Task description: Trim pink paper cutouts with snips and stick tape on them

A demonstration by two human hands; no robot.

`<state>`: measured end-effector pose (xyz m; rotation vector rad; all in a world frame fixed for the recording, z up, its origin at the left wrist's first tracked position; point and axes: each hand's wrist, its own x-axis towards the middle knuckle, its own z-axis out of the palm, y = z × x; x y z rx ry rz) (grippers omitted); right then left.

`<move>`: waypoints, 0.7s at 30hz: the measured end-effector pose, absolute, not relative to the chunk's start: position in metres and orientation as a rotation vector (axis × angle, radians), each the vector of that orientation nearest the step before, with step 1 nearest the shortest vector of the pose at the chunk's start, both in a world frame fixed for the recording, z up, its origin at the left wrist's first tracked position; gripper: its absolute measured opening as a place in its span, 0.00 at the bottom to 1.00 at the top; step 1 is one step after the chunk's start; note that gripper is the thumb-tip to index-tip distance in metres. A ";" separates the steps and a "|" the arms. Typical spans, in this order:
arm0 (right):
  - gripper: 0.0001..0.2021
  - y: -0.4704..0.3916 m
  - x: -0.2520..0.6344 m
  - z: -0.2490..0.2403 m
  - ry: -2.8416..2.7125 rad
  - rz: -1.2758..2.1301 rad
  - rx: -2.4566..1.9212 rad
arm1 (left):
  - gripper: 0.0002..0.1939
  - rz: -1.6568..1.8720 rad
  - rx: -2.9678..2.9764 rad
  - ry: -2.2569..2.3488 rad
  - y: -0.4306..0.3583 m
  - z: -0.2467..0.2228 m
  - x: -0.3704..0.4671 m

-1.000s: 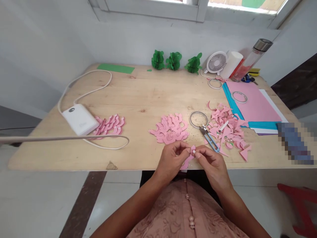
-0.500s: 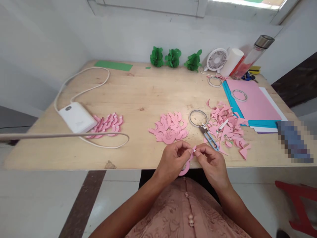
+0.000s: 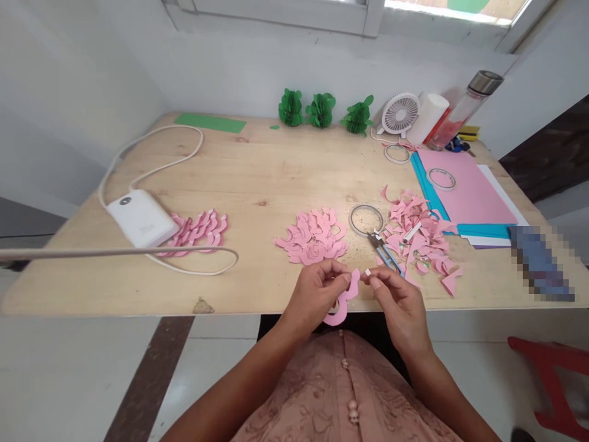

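Note:
My left hand [image 3: 319, 293] pinches a curved pink paper piece [image 3: 352, 288] at the table's front edge. Just right of it, my right hand [image 3: 398, 301] has its fingers closed on a small white piece [image 3: 367, 272], apart from the pink paper. Beyond my left hand lies a pile of pink curved cut-outs [image 3: 315, 236]. Blue-handled snips [image 3: 385, 253] and a roll of tape [image 3: 366, 220] lie beyond my right hand, beside a heap of pink scraps [image 3: 416, 236].
A white box [image 3: 142, 220] with a cable sits at left, by more pink pieces [image 3: 205, 230]. Three green paper shapes [image 3: 321, 110], a fan [image 3: 400, 113] and a bottle [image 3: 464, 110] stand at the back. Pink sheets [image 3: 478, 196] lie at right; a red stool [image 3: 552, 380] is below.
My right hand has moved slightly right, away from the pink paper, with the small white piece at its fingertips. The pink paper in my left hand has shifted slightly left and more of it shows.

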<state>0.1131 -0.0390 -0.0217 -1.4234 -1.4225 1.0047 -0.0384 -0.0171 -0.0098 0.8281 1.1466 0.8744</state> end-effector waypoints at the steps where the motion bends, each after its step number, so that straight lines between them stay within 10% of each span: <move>1: 0.07 -0.040 0.114 -0.021 -1.472 0.928 -1.418 | 0.07 0.853 0.820 1.144 -0.016 -0.009 -0.039; 21: 0.07 -0.040 0.119 -0.019 -1.543 0.851 -1.377 | 0.09 0.770 0.851 1.060 -0.011 -0.002 -0.040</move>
